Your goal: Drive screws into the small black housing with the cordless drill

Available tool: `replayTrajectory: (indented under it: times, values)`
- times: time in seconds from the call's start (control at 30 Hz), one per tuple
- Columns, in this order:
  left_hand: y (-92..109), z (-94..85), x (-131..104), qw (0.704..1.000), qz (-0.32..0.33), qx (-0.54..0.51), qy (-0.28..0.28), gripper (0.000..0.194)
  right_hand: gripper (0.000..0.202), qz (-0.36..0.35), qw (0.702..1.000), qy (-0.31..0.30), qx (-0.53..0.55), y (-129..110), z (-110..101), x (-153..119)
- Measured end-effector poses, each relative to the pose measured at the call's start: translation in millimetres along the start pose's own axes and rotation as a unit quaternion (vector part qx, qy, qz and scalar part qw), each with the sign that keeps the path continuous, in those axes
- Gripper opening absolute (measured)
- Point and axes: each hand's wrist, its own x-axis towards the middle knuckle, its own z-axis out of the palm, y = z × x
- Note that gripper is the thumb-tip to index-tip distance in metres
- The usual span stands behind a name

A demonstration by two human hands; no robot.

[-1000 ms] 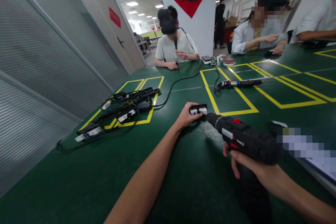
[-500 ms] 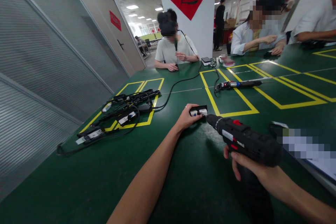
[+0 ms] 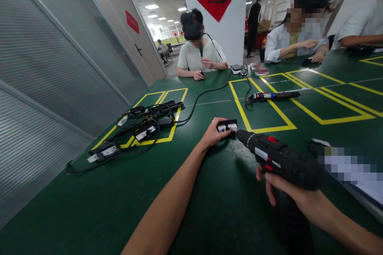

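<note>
My left hand grips a small black case with a white inside and a bit of blue, holding it at the table top. My right hand is wrapped round the handle of a black cordless drill with red switches. The drill points left and away from me. Its bit reaches into the case beside my left fingertips; whether it sits on a screw is too small to tell. The lower handle is dark and partly hidden by my hand.
On the green table, black power adapters with cables lie in a yellow-taped area at left. A pen-like tool rests across a taped box. A blurred flat item is at right. Co-workers sit across the table.
The view has shifted very slightly. Both hands, the case and the drill keep the same position relative to each other.
</note>
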Motion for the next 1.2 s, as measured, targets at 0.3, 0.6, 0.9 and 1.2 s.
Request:
replayTrajectory:
  times: [0.3, 0.6, 0.9, 1.2]
  values:
    - [0.0, 0.7, 0.6, 1.000, 0.003, 0.004, 0.007, 0.047, 0.021, -0.010, 1.000, 0.001, 0.002, 0.4, 1.1, 1.9]
    - [-0.8, -0.1, 0.3, 1.000, 0.007, 0.007, 0.005, 0.046, 0.021, -0.014, 1.000, 0.000, -0.004, 3.8, -0.8, 2.9]
    - [-4.0, -1.0, 1.2, 1.000, 0.009, 0.000, -0.003, 0.045, 0.029, 0.012, 1.000, -0.003, -0.017, 6.3, -2.1, 1.2]
    - [-6.5, -0.7, 2.2, 1.000, 0.006, -0.002, -0.002, 0.045, 0.041, 0.010, 0.999, 0.003, -0.035, 12.9, -3.0, 3.6]
